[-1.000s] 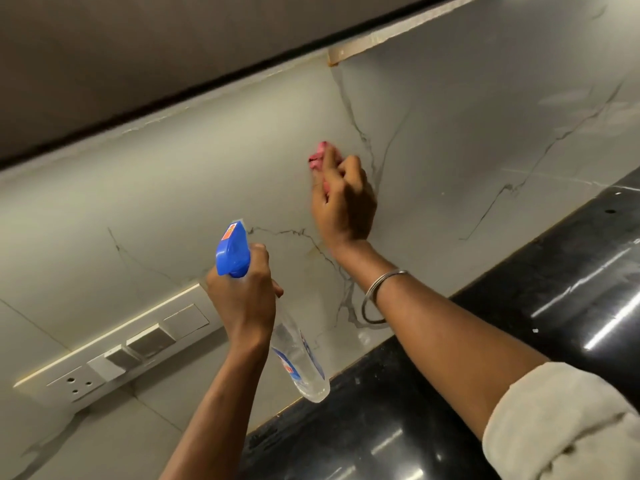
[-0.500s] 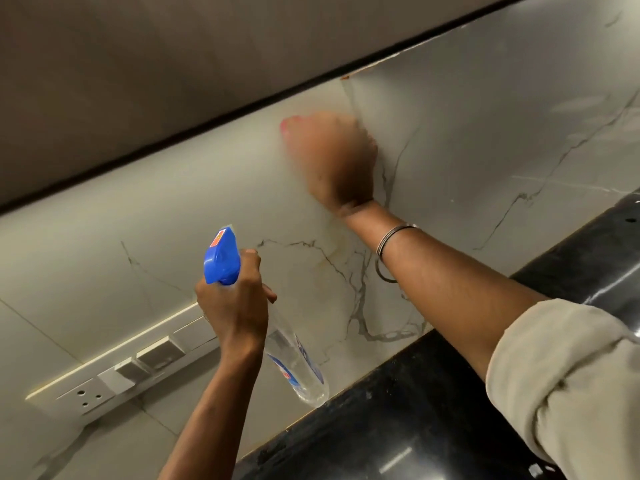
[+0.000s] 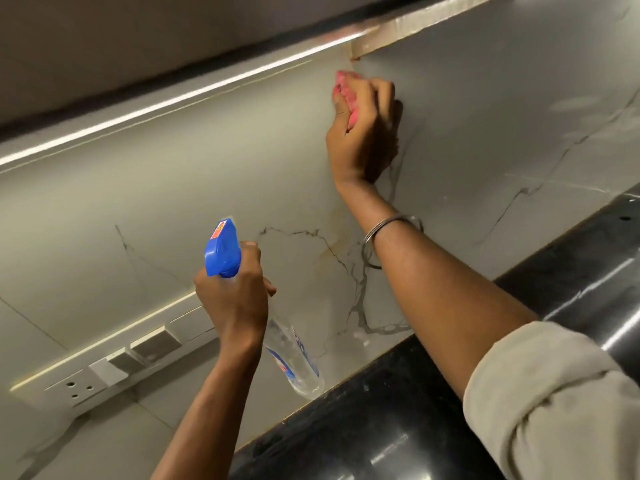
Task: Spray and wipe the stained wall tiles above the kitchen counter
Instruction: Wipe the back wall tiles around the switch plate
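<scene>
**While the cloth climbs, the stain waits below**

As the right hand point(image 3: 363, 133) scrubs, its fingers are curled tight round a bunched pink cloth point(image 3: 346, 95), pressing it against the wall tiles point(image 3: 207, 188). A second ago it worked lower down the tile, and half a second ago it was a blur of sweeping. Now it sits at the very top, just under the end of the trim strip point(image 3: 391, 32) — the stroke has run out of tile above.

The left hand point(image 3: 232, 299), below and to the left of the right, has kept its job. It grips the neck of the spray bottle point(image 3: 294, 358), with the blue nozzle head up and facing the wall. The clear body hangs toward the black surface point(image 3: 381, 427), apart from the tiles.

Between the two hands, just left of the right wrist and its bangle point(image 3: 388, 225), a yellow-brown stain point(image 3: 332, 252) shows along a dark vein. Judging by that, the upper patch is covered but the mark lower down is not yet clean — the cloth likely needs to come back over it.

Left of the left hand, a switch panel point(image 3: 138, 351) is mounted on the tiles, and spray should probably stay off it.
</scene>
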